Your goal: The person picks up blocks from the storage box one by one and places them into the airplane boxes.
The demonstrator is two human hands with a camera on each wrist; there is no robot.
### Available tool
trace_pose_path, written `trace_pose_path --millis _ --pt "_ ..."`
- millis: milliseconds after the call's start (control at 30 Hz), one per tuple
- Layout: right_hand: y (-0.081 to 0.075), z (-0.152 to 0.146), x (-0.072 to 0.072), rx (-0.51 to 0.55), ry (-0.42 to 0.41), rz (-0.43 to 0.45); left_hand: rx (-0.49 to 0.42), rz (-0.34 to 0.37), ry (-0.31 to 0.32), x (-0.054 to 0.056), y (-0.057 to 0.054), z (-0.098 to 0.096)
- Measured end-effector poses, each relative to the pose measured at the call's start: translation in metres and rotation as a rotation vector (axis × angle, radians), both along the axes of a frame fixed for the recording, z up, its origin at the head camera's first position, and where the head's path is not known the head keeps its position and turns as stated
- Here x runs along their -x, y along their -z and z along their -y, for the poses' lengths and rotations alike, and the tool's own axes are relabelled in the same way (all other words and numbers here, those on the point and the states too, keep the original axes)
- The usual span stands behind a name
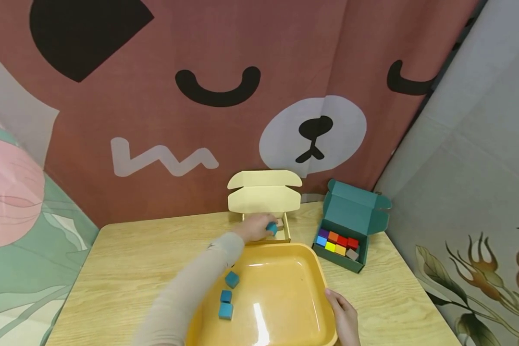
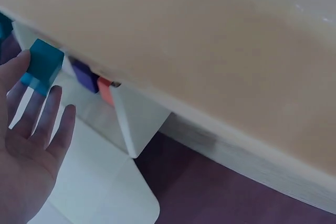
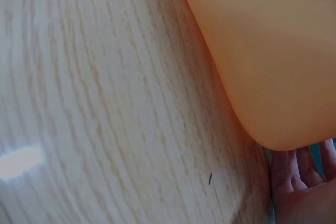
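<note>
My left hand (image 1: 256, 228) reaches over the cream cardboard box (image 1: 288, 230) and pinches a teal cube (image 2: 44, 62) between thumb and fingertips. Inside that box, a purple block (image 2: 84, 75) and an orange block (image 2: 106, 92) show in the left wrist view. A pale wooden block (image 1: 279, 224) lies there in the head view. In front stands a yellow tray (image 1: 281, 288) with several teal cubes (image 1: 226, 311) along its left side. My right hand (image 1: 345, 317) holds the tray's right edge, its fingers (image 3: 296, 169) against the outer wall and partly hidden by it.
To the right of the cream box, an open dark green box (image 1: 339, 259) holds several coloured blocks (image 1: 330, 246). Both boxes have their lids raised. A wooden table (image 1: 147, 259) carries everything, with a printed cloth (image 1: 155, 115) hanging behind it.
</note>
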State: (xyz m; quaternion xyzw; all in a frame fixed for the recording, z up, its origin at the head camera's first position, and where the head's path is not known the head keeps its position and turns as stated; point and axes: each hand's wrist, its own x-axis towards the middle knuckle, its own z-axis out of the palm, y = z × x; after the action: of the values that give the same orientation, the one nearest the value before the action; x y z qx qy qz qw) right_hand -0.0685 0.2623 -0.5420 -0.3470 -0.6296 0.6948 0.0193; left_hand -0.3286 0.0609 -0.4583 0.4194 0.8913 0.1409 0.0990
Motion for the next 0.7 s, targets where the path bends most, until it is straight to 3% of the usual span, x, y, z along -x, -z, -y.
trace_pose_path --millis 400,700 --pt "0.002 -0.001 0.000 -0.023 0.013 0.001 0.138 -0.058 -0.087 0.013 0.024 -0.014" --pt "0.001 -0.001 0.001 -0.023 0.020 0.003 0.182 -0.083 -0.136 0.017 0.026 -0.020"
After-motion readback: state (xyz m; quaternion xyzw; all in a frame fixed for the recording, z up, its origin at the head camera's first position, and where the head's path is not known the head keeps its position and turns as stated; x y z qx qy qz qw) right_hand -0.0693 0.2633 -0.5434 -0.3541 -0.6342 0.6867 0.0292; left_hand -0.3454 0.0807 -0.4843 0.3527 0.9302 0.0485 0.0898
